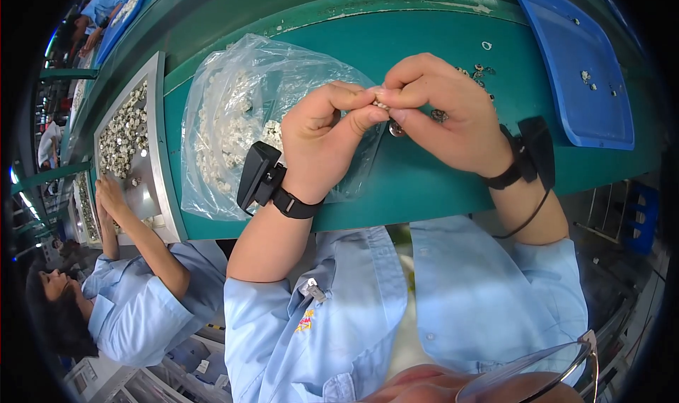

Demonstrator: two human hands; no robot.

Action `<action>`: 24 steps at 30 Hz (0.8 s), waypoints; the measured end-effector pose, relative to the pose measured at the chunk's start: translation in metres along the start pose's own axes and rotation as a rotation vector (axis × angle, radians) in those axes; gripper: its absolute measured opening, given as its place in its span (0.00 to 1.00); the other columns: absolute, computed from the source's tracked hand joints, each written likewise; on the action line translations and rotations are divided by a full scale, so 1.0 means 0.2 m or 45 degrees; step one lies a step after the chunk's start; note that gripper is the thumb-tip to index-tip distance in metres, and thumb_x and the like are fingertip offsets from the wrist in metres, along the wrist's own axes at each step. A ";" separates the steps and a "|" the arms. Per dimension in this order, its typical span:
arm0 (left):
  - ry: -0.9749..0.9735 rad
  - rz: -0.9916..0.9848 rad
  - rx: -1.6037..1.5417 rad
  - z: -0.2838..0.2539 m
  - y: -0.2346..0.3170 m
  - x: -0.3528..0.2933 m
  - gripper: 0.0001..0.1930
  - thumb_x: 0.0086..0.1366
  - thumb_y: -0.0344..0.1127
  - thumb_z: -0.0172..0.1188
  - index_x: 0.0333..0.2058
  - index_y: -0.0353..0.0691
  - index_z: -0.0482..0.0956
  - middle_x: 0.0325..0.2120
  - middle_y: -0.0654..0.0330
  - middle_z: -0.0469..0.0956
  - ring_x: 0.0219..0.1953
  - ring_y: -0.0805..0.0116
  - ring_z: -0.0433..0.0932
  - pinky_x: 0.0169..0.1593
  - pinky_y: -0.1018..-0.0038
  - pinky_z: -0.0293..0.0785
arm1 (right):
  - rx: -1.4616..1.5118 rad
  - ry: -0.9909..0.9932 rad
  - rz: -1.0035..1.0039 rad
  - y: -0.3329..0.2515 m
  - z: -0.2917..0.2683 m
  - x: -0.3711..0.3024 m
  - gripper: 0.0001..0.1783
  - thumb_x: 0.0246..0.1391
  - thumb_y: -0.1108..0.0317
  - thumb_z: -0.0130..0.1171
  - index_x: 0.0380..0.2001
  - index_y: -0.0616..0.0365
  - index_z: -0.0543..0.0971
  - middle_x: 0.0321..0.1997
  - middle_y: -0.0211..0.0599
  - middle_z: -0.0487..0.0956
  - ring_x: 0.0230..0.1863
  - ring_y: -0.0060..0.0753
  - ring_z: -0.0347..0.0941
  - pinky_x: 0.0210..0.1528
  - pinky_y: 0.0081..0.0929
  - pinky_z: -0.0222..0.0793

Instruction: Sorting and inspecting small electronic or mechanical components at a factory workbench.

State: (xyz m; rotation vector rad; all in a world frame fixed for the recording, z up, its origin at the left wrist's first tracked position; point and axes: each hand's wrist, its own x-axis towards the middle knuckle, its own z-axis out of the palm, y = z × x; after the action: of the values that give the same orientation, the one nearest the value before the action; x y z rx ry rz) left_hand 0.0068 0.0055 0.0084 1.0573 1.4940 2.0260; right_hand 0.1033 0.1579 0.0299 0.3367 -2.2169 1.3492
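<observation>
Over the green work table, both my hands meet at the fingertips around a small cream-coloured part (pixel 382 103). My left hand (pixel 322 130) pinches it from one side with thumb and forefinger. From the other side my right hand (pixel 449 113) grips it the same way; most of the part is hidden by the fingers. Just below the fingertips lies a small round shiny metal piece (pixel 396 128). A clear plastic bag (pixel 212 106) full of small cream parts lies left of my left hand. Several small dark metal pieces (pixel 482 71) are scattered beyond my right hand.
A blue tray (pixel 601 123) with a few small parts stands at the right. A pale ring (pixel 486 45) lies on the green table (pixel 417 208). On the left, a co-worker's hands (pixel 109 198) are at a metal-rimmed tray (pixel 157 106) heaped with cream parts.
</observation>
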 end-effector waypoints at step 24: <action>-0.274 -0.607 -0.796 -0.02 -0.02 0.04 0.06 0.63 0.33 0.51 0.32 0.37 0.71 0.33 0.61 0.74 0.34 0.76 0.70 0.42 0.79 0.66 | -0.559 0.214 -0.302 0.01 0.05 0.00 0.17 0.28 0.81 0.64 0.29 0.59 0.76 0.28 0.33 0.72 0.31 0.35 0.68 0.32 0.27 0.65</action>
State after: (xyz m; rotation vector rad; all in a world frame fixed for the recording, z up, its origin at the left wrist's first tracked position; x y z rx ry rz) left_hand -0.0013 0.0108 0.0074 0.5683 0.8064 1.7753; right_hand 0.0998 0.1499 0.0257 0.2993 -2.1767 0.7154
